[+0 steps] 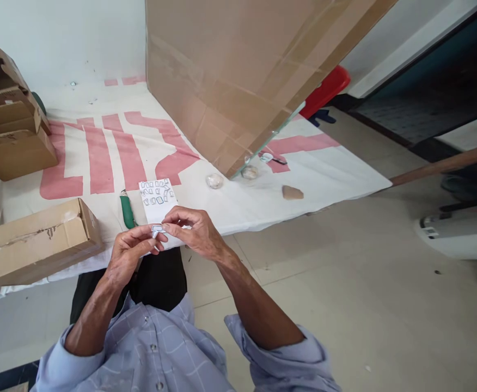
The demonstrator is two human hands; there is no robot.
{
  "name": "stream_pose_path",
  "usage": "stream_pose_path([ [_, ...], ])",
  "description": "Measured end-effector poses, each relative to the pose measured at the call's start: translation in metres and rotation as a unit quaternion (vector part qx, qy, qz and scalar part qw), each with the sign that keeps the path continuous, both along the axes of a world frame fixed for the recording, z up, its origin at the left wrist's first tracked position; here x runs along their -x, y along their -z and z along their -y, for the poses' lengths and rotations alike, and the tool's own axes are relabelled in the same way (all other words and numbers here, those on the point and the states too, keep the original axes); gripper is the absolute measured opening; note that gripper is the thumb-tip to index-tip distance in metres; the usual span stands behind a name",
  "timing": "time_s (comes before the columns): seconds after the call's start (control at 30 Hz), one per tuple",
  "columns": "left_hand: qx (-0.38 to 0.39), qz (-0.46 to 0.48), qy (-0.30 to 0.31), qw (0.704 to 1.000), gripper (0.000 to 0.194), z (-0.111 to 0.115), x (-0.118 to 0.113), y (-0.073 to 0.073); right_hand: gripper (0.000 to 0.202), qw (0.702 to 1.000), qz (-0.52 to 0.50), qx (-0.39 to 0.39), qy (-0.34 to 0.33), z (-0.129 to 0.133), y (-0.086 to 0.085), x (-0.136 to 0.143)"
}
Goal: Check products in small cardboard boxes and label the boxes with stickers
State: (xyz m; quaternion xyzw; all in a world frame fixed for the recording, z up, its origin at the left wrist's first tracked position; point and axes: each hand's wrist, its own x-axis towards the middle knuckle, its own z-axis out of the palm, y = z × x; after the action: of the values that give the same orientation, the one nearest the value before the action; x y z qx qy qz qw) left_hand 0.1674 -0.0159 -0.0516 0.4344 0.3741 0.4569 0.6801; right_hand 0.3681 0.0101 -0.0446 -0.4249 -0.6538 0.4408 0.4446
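White slip [157, 228] held at fingertips between left hand [128, 248] and right hand [200, 232]

The shirt [189, 354] was pale blue with a white grid, round buttons [153, 347] down the front and a pocket [118, 380] on the left. Both sleeves [289, 359] were rolled; the trousers [163, 280] were black.

Bright, diffuse light — soft shadows — right edge stretched, blurry.
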Motion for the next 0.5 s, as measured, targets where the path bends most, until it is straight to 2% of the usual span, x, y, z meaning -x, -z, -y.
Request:
stream_pose_path([
  [0.27, -0.029, -0.036, -0.038, 0.998, 0.035, -0.003, -0.004, 0.005, 0.014, 0.999, -0.031, -0.001, 0.021, 0.006, 0.008, 0.006],
  [0.5, -0.006, -0.045, -0.085, 0.995, 0.034, -0.005, -0.008, 0.005, 0.012, 0.998, -0.054, 0.023, 0.038, 0.009, 0.013, 0.016],
])
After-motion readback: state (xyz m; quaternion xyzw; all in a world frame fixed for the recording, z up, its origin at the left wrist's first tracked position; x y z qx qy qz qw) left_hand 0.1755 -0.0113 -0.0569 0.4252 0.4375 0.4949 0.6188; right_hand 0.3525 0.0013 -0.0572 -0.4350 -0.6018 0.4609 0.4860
